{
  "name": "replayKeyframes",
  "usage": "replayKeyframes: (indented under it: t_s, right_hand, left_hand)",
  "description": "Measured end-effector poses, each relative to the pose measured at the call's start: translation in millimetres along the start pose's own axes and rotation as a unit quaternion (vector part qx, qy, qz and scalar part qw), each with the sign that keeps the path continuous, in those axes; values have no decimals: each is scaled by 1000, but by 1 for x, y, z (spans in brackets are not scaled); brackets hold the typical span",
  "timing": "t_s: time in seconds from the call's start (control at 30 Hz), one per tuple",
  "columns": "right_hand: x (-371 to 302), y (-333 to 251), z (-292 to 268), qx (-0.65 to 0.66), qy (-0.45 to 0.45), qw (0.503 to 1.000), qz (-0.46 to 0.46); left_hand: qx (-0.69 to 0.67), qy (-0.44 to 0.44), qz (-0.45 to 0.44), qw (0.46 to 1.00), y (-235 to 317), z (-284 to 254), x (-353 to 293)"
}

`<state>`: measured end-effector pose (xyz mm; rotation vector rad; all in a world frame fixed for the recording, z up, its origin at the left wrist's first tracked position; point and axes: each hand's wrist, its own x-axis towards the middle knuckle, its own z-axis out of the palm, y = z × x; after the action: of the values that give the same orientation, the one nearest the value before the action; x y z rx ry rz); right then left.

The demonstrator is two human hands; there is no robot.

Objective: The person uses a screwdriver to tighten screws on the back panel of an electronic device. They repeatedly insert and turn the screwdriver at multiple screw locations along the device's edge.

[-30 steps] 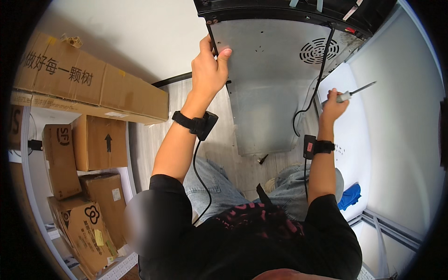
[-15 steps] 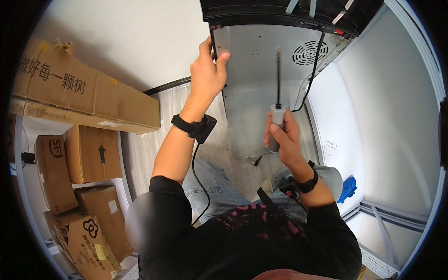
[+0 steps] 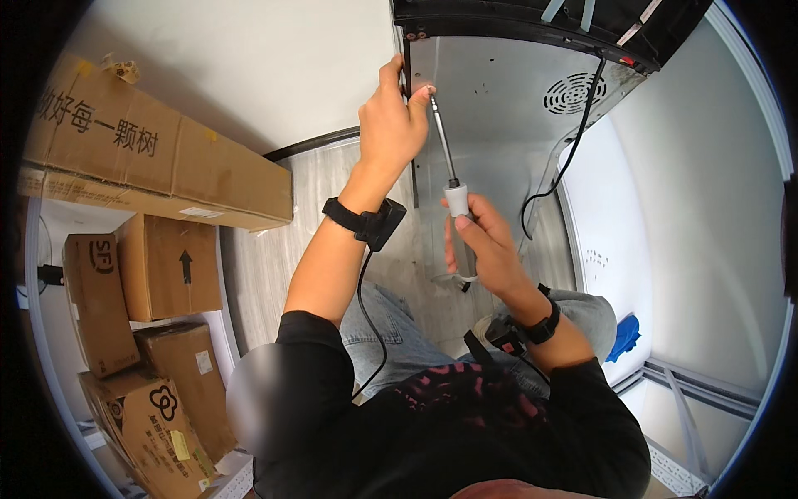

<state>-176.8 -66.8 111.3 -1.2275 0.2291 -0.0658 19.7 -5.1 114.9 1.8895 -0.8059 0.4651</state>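
Observation:
A grey metal panel [image 3: 499, 116] with a round slotted vent stands in front of me, below a black frame [image 3: 532, 32]. My left hand [image 3: 392, 125] grips the panel's left edge, fingers behind it and thumb on its face. In my right hand [image 3: 482, 245] is a screwdriver [image 3: 455, 195] with a white and grey handle, held from below. Its shaft slants up to the left, and the tip meets the panel beside my left thumb. Whether a screw sits at the tip is too small to tell.
A black cable [image 3: 579, 150] hangs down the panel's right side. Cardboard boxes [image 3: 170, 266] are stacked at the left, with a long carton [image 3: 158, 154] above them. A white panel [image 3: 623, 208] and a blue cloth [image 3: 625, 337] are at the right.
My right hand has moved left, and the screwdriver has tilted so that its tip is now beside my left thumb. My left hand still grips the panel's edge.

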Motion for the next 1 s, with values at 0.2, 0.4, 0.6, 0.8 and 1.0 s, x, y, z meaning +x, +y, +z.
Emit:
replayKeyframes:
  t_s: [0.2,0.4,0.6,0.8,1.0]
  right_hand:
    - [3,-4,10,53,-12,998,21]
    - [8,-8,15,69,-15,997,20]
    - [9,-5,16,88,-23,996,10]
    - [10,-6,18,81,-28,996,14]
    - [10,-7,18,112,-20,993,28]
  left_hand:
    - [-22,-19,-20,999,9,-5,1]
    - [7,-25,-38,999,15,-8,2]
    - [13,-27,-41,999,13,-8,3]
    - [52,-21,-11,998,8,-5,3]
    - [48,-18,2,999,11,-7,3]
